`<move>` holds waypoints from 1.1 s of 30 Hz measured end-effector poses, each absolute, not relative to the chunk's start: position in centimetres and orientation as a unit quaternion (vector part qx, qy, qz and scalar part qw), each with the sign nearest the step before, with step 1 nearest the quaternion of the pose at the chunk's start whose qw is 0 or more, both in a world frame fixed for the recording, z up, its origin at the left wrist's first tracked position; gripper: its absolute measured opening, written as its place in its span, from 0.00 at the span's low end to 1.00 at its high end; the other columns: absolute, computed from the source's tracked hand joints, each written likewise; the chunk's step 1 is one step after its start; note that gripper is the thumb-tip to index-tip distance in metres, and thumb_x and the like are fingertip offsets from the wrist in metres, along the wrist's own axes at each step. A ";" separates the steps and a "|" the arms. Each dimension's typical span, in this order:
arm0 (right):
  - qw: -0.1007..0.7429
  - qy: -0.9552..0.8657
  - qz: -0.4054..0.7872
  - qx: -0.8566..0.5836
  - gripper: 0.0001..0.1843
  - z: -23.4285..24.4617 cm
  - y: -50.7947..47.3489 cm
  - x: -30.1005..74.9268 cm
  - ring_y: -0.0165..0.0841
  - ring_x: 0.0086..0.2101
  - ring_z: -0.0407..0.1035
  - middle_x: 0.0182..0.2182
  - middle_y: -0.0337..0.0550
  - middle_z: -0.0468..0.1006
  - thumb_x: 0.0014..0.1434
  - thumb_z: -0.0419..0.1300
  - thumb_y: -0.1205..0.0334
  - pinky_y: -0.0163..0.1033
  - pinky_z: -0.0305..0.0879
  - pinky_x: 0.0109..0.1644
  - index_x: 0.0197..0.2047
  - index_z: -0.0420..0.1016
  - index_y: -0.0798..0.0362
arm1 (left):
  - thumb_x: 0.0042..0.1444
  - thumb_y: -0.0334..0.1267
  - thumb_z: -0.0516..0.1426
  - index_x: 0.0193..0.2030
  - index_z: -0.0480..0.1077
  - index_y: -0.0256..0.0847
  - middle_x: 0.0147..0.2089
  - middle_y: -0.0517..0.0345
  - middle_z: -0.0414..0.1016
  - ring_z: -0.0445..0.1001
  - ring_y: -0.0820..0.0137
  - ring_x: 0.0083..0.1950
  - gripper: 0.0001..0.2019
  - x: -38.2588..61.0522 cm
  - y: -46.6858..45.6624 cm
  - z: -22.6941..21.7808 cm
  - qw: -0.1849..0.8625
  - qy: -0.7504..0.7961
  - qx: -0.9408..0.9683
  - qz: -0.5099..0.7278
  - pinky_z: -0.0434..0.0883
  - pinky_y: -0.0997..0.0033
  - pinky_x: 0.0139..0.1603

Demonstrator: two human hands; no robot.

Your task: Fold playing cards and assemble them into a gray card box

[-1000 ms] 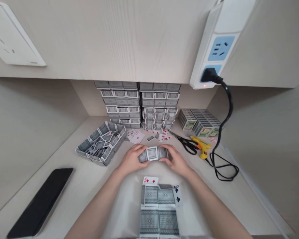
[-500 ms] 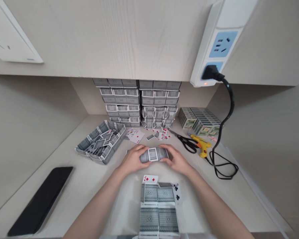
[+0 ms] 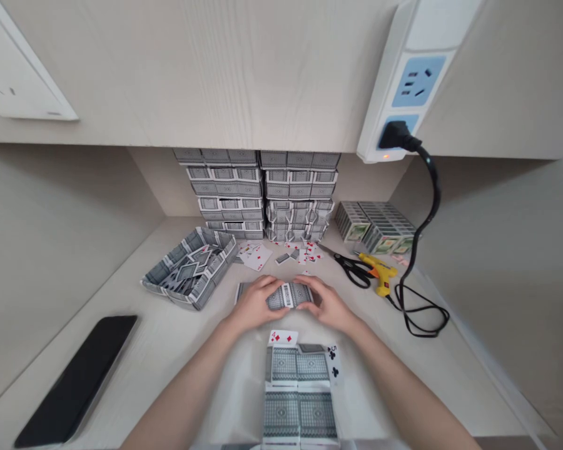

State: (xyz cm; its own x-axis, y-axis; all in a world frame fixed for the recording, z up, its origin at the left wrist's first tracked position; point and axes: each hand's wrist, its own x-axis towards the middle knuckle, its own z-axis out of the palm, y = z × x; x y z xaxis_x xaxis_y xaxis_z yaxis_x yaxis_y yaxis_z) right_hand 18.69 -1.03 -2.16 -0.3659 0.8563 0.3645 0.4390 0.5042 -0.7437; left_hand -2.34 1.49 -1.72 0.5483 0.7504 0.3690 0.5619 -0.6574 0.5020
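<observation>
Both of my hands grip the ends of a piece made of grey-backed playing cards (image 3: 287, 296), with a white-edged band at its middle. My left hand (image 3: 254, 306) closes on its left end and my right hand (image 3: 329, 305) on its right end. Fingers lie along the far side, thumbs along the near side. Another grey card piece (image 3: 240, 290) shows just left of my left hand, partly hidden by it. Nearer to me lies a larger panel of joined cards (image 3: 281, 415), with a four of diamonds (image 3: 284, 338) and a five of clubs (image 3: 334, 365) at its far end.
Stacked card boxes (image 3: 229, 187) stand at the back. A card tray (image 3: 159, 278) holds loose cards at left. Black scissors (image 3: 354, 270), a yellow glue gun (image 3: 380, 272) and several card packs (image 3: 380, 225) lie right. A cable (image 3: 434, 194) hangs from the power strip (image 3: 408, 94). A black phone-like slab (image 3: 79, 381) lies front left.
My hands have drawn slightly closer together on the card piece, and its middle band looks narrower. More of the card piece beside my left hand shows.
</observation>
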 end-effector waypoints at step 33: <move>0.417 -0.725 0.397 -0.378 0.29 -3.3 -1.0 18.3 0.38 0.52 0.61 0.49 0.49 0.68 0.49 0.61 0.62 0.48 0.57 0.56 0.54 0.57 0.50 | 0.47 0.45 0.58 0.59 0.54 0.48 0.55 0.57 0.66 0.67 0.66 0.53 0.32 -2.4 1.0 -1.1 0.235 0.375 0.865 0.237 0.65 0.66 0.52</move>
State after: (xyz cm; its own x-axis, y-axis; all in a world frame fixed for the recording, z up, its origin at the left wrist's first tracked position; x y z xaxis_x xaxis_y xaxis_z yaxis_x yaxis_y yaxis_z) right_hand 18.33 -1.02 -3.32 -0.3658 0.8792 0.3054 0.2168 0.3996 -0.8907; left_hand -2.44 1.05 -1.13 0.6068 0.7594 0.2346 0.5365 -0.6091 0.5840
